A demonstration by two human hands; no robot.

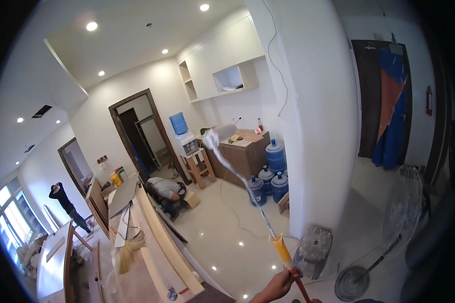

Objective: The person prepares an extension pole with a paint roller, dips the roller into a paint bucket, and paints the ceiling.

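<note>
Left hand (277, 286) clamped round roller pole (258, 204), likely steadying its length; right hand (316, 301) barely showed, grip unclear

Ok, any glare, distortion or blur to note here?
Head view: strong wide-angle bending, black corners; head view: windows mostly blown out, ceiling lights mirrored as spots on the glossy floor; head view: roller head looks slightly soft, perhaps from motion.
</note>
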